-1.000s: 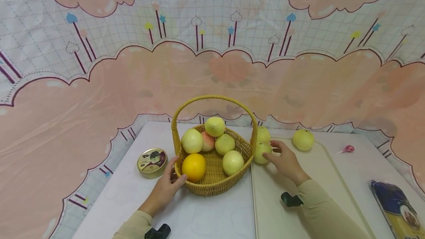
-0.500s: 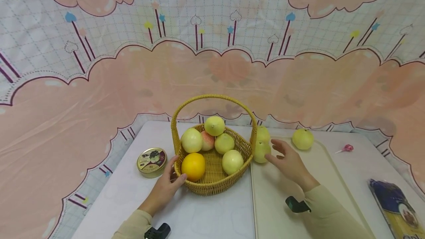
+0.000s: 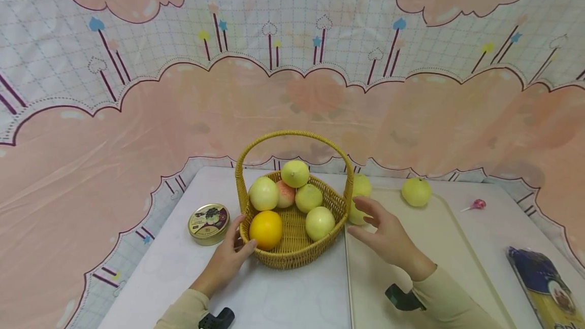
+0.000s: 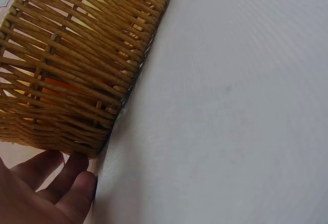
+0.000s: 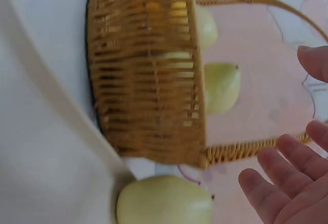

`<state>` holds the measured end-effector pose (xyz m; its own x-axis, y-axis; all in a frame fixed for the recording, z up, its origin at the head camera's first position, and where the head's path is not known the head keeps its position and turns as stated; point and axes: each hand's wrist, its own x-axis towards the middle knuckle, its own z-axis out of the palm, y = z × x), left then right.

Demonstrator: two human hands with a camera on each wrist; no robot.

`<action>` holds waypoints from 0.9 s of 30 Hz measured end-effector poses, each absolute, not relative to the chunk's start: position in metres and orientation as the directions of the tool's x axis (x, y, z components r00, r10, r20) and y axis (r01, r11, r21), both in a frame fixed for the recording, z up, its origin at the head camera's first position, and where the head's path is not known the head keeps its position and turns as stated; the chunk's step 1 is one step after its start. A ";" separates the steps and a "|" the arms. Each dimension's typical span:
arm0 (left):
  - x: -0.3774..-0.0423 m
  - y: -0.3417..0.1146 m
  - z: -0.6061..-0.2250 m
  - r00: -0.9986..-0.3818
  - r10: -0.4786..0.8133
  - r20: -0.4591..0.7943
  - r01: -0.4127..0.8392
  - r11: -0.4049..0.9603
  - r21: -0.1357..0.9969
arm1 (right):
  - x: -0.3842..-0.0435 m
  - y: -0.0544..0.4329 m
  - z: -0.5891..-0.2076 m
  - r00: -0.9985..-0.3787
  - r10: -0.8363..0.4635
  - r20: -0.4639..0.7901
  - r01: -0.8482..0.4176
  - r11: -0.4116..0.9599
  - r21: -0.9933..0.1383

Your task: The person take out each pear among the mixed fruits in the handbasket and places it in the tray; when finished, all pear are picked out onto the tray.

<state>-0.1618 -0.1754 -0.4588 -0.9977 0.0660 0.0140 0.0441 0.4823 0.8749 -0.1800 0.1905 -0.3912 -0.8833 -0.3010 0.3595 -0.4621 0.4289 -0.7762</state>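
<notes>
A woven basket (image 3: 292, 260) with an arched handle stands on the white table. In it lie an orange (image 3: 266, 230), a reddish peach-like fruit (image 3: 286, 194) and several pale yellow-green round fruits (image 3: 320, 223). My left hand (image 3: 228, 255) holds the basket's near left corner, thumb by the front rim and fingers along the outer wall. Those fingers (image 4: 72, 183) touch the weave low down in the left wrist view. Right of the basket, my right hand (image 3: 386, 232) hovers, fingers spread and holding nothing. It partly hides one of two yellow-green fruits (image 3: 361, 185) beside the basket.
A cream tray (image 3: 411, 293) lies on the right, a yellow-green fruit (image 3: 416, 192) at its far end. Farther right are a pink lollipop (image 3: 478, 204) and a blue and yellow packet (image 3: 544, 283). A round tin (image 3: 208, 224) sits left of the basket.
My right hand has drifted from beside the nearer yellow-green fruit toward the basket, now covering part of that fruit. The left hand and the basket stay put.
</notes>
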 end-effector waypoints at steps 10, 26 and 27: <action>-0.162 -0.175 -0.459 -0.997 0.069 0.019 0.049 0.472 0.880 | -0.177 0.169 -0.389 -0.859 -0.355 0.368 -0.497 0.414 -0.762; -0.159 -0.176 -0.458 -0.997 0.076 0.032 0.064 0.472 0.879 | -0.202 0.131 -0.391 -0.873 -0.394 0.289 -0.446 0.402 -0.800; -0.159 -0.176 -0.458 -0.997 0.075 0.031 0.063 0.472 0.880 | -0.205 0.129 -0.392 -0.876 -0.395 0.278 -0.437 0.405 -0.803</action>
